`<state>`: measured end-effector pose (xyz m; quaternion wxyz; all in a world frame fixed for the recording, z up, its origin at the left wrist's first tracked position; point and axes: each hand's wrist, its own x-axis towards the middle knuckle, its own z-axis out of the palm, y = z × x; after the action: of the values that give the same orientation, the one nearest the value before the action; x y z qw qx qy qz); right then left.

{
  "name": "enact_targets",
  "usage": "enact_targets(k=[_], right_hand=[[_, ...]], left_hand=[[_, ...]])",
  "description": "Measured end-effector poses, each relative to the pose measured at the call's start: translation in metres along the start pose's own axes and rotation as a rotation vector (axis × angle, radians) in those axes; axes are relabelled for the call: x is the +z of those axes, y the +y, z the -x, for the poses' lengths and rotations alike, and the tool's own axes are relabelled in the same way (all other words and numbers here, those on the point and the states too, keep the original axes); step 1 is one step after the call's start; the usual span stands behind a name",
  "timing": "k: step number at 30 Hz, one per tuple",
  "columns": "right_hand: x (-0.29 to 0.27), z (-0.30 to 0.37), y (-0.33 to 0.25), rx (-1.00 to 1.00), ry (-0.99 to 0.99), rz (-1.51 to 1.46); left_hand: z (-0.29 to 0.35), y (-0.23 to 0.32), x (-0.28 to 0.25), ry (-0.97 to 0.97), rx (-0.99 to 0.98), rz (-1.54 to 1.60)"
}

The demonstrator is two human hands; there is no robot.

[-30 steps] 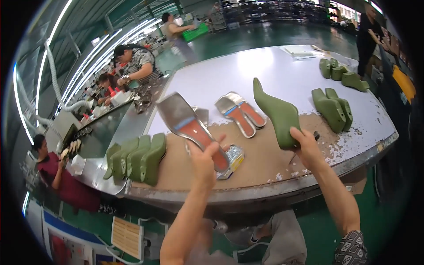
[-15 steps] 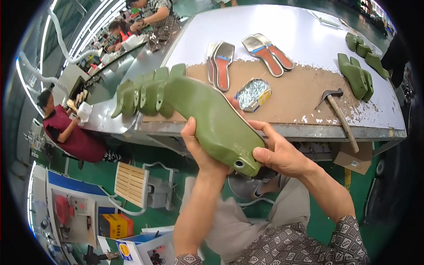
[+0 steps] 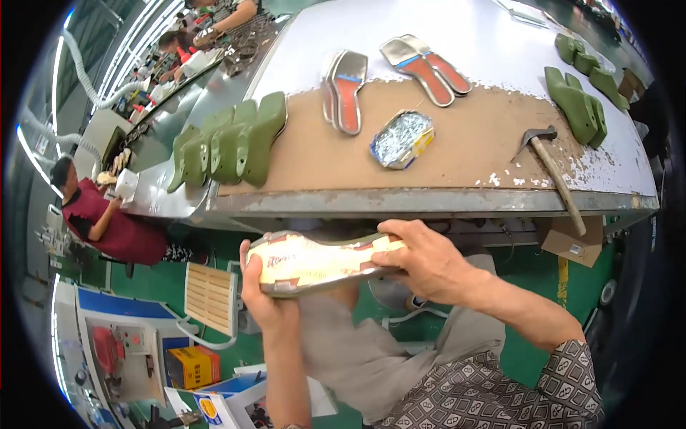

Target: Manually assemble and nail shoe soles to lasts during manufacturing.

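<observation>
A shoe last (image 3: pixel 314 263) lies level across my lap, gripped at both ends. Its underside faces up, covered by a pale insole with brown patches and handwriting; the green body is mostly hidden. My left hand (image 3: pixel 268 282) wraps the wide end, thumb along the edge. My right hand (image 3: pixel 429 261) closes over the narrower end, its fingertips pressing on the insole. Past them on the bench, several green shoe lasts (image 3: pixel 257 139) stand in a row at the left. An open packet of small shiny metal pieces (image 3: pixel 402 139) sits in the middle.
Insoles with red-brown pads (image 3: pixel 348 96) and a second group (image 3: pixel 427 71) lie farther back on the bench (image 3: pixel 321 168). A hammer (image 3: pixel 554 175) overhangs the front edge at right, near more green lasts (image 3: pixel 575 107). One co-worker (image 3: pixel 107 222) sits at left; others work beyond.
The shoe last has been turned over from its green side to its insole side, brought lower and nearer to me, and swung level. Both hands have shifted their hold on it.
</observation>
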<state>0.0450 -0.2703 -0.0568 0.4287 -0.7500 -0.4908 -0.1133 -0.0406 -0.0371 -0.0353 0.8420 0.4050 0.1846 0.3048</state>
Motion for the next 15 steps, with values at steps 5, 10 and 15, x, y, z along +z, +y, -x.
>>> enact_targets(k=[5, 10, 15], right_hand=[[0.005, 0.011, -0.004, 0.009, -0.019, 0.047], [0.011, 0.006, -0.014, -0.064, 0.005, 0.175], [0.009, 0.024, 0.006, 0.017, -0.054, 0.071]], left_hand=[[0.006, 0.011, -0.01, -0.018, -0.086, -0.204], [0.004, 0.018, -0.035, -0.031, -0.128, -0.307], [0.012, 0.019, -0.014, -0.111, -0.106, -0.437]])
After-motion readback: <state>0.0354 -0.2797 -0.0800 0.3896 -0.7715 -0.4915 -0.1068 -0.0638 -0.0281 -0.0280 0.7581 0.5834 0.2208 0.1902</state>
